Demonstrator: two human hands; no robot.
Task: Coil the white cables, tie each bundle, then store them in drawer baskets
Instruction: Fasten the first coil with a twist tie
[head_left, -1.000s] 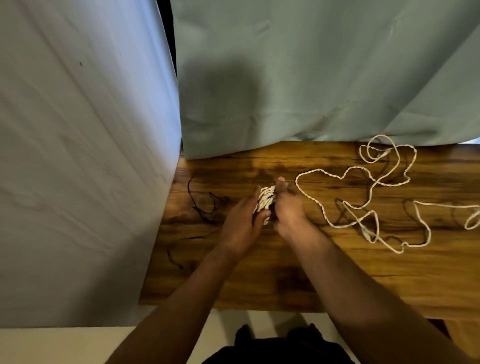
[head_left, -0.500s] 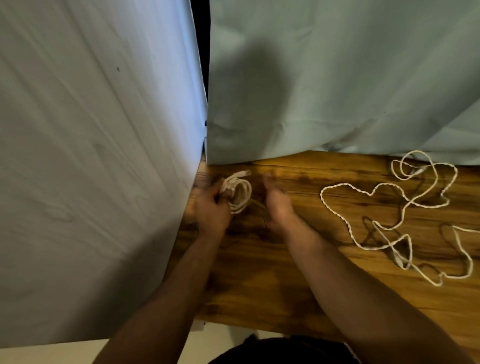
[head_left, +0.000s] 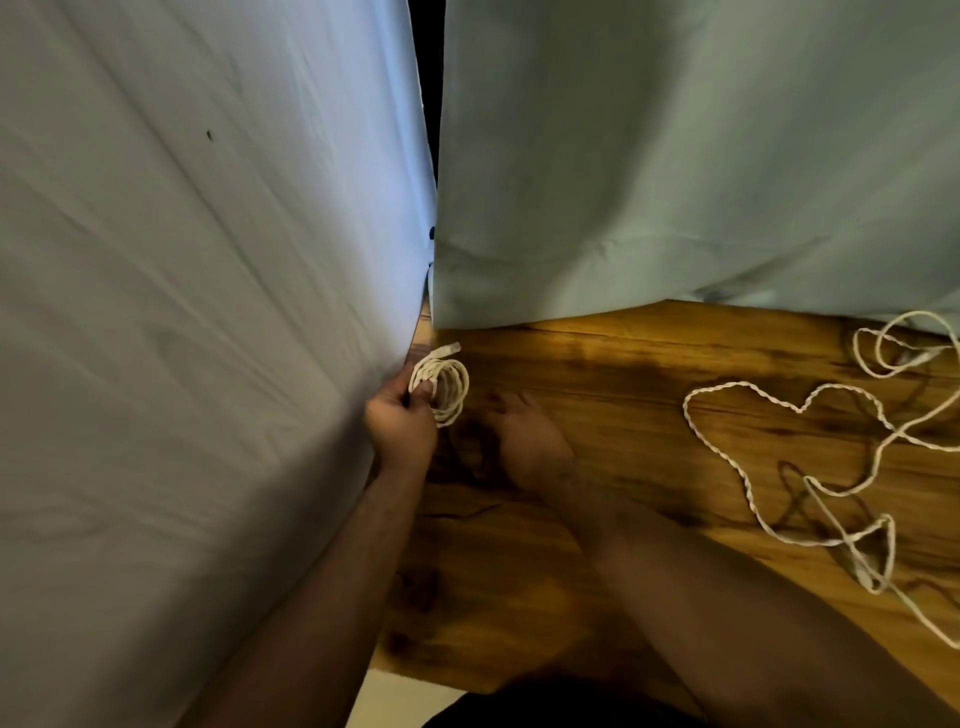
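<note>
My left hand (head_left: 401, 422) grips a small coil of white cable (head_left: 445, 387) at the table's far left corner, right against the hanging pale cloth; one plug end sticks out at the coil's top. My right hand (head_left: 524, 439) rests palm down on the wooden table (head_left: 613, 415) just right of the coil, fingers fairly straight, holding nothing I can make out. A second white cable (head_left: 769, 499) lies loose and sprawled across the right side of the table, with loops at the far right edge.
A pale cloth (head_left: 208, 338) hangs along the left side and a light green cloth (head_left: 675, 156) hangs behind the table. A dark gap runs between them. Thin black string, hard to see, lies in the shadow near my hands.
My left hand has carried the coiled cable left, to the table's corner beside the cloth. My right hand has let go of the coil and now lies on the table. The view shifted left.
</note>
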